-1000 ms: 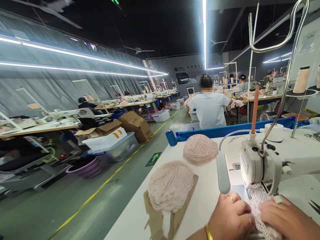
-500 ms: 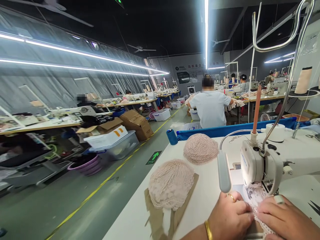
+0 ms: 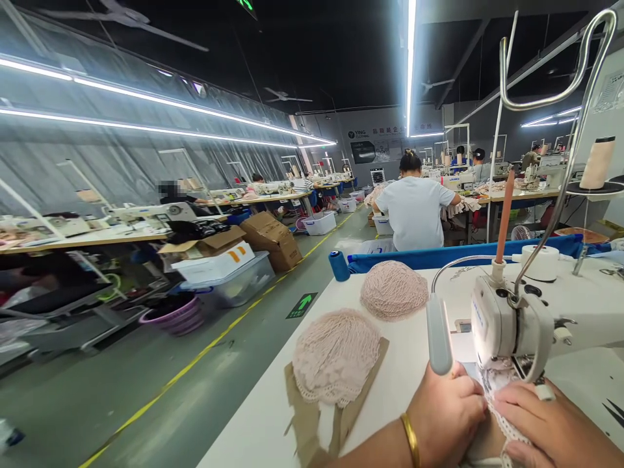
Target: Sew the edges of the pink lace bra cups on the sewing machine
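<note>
White scalloped lace trim (image 3: 507,426) runs under the needle area of a sewing machine (image 3: 493,322), close below the lit presser foot. My left hand (image 3: 446,409), with a gold bangle at the wrist, has its fingers curled on the trim's left edge. Against the right side of the same lace, my right hand (image 3: 541,416) presses with fingers together and thumb tucked near the bottom. The fingertips partly cover the lace. Left of the hands, a pale pink lace-covered cup (image 3: 338,357) rests on brown card (image 3: 361,393), and a second cup (image 3: 394,290) sits behind it.
A grey lamp (image 3: 439,335) hangs just above my left hand. Dark scissors (image 3: 614,409) lie at the right edge. A blue thread spool (image 3: 338,266) stands at the table corner. Ahead, a person in a white shirt (image 3: 414,211) sits at another table.
My right hand's fingers have shifted slightly left along the lace, nearer my left hand. My left hand has turned a little, hiding its ring. The view has swung slightly left.
</note>
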Demonstrator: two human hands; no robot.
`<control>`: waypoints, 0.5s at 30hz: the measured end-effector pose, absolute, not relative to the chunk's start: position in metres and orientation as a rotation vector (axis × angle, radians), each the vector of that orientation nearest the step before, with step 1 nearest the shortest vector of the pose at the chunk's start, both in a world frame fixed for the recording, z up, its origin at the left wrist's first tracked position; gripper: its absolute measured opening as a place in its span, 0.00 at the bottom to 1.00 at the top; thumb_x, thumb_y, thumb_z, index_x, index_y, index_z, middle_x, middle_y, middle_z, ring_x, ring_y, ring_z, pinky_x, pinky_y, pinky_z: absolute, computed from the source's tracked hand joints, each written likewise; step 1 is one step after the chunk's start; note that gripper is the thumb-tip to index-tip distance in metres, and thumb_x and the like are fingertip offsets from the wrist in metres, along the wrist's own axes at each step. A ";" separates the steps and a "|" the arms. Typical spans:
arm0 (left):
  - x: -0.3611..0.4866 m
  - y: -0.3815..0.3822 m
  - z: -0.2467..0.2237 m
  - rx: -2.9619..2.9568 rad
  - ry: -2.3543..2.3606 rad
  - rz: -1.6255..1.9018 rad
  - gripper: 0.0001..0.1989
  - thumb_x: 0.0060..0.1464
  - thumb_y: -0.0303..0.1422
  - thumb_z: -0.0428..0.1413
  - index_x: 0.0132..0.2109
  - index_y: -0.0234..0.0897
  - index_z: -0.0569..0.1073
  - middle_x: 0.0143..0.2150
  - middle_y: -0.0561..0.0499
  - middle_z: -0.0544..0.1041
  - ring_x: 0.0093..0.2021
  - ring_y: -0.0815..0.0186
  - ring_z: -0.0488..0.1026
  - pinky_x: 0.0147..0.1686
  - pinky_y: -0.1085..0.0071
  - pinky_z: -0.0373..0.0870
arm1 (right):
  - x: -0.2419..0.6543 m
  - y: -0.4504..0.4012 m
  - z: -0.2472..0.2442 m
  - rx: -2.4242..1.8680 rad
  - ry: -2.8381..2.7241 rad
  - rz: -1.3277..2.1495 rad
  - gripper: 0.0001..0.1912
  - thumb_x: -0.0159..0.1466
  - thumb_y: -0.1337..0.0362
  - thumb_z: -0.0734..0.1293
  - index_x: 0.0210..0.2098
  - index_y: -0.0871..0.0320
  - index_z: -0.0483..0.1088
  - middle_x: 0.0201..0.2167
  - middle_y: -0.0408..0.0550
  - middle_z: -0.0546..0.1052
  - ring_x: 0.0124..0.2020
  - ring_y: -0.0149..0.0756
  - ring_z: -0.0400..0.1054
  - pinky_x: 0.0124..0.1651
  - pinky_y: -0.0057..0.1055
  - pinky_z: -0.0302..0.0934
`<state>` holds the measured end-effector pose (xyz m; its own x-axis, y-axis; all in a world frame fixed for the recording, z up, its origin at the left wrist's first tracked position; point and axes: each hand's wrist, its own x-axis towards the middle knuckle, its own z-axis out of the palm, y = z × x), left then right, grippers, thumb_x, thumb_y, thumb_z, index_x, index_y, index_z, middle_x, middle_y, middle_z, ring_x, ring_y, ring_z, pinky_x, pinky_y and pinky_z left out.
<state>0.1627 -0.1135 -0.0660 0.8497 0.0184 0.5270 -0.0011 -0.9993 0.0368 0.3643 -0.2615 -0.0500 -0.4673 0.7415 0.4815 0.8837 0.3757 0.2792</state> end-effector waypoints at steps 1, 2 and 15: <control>0.163 -0.113 -0.065 2.982 0.036 0.858 0.09 0.70 0.33 0.57 0.39 0.39 0.79 0.39 0.53 0.84 0.39 0.62 0.74 0.48 0.59 0.65 | 0.364 -0.261 -0.052 -1.455 -2.367 -0.746 0.17 0.63 0.52 0.78 0.46 0.54 0.82 0.44 0.41 0.88 0.33 0.40 0.81 0.37 0.34 0.76; 0.164 -0.113 -0.065 2.981 0.064 0.853 0.09 0.71 0.32 0.57 0.39 0.39 0.79 0.39 0.53 0.84 0.40 0.62 0.74 0.50 0.58 0.65 | 0.364 -0.261 -0.054 -1.468 -2.374 -0.753 0.17 0.63 0.53 0.78 0.47 0.55 0.82 0.45 0.42 0.88 0.33 0.41 0.82 0.36 0.35 0.77; 0.193 -0.086 -0.059 2.798 0.581 0.517 0.18 0.53 0.23 0.57 0.50 0.42 0.79 0.53 0.49 0.78 0.52 0.57 0.74 0.55 0.61 0.74 | 0.376 -0.261 -0.063 -1.468 -2.363 -0.778 0.22 0.69 0.52 0.72 0.56 0.58 0.81 0.54 0.48 0.85 0.41 0.42 0.85 0.41 0.32 0.81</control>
<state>0.1928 -0.0855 -0.0589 0.8585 0.4223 0.2909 0.3385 -0.8929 0.2969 0.3763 -0.2612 -0.0634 -0.4596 0.7509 0.4743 0.8858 0.3486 0.3064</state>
